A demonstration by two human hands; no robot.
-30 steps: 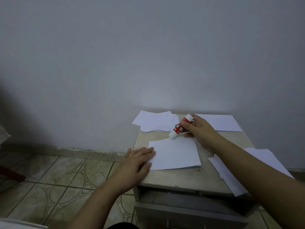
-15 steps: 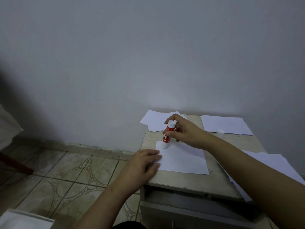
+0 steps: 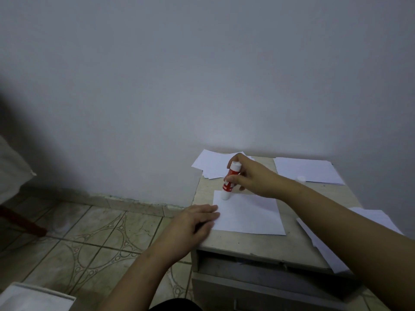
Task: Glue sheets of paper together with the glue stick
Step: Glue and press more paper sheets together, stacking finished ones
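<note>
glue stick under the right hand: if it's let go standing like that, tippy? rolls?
Probably tippy: the glue stick stands near upright on its narrow tip on the paper sheet, steadied only by the right hand. Its round tube would likely roll on the cabinet top. Likely light, since a fingertip grip suffices.

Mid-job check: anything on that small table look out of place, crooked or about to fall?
Mostly tidy. The paper stack at the table's right front corner hangs over the edge, so it could slide off. The far-left pile is fanned out and also overhangs. The glue cap sits loose by the far-right stack.
</note>
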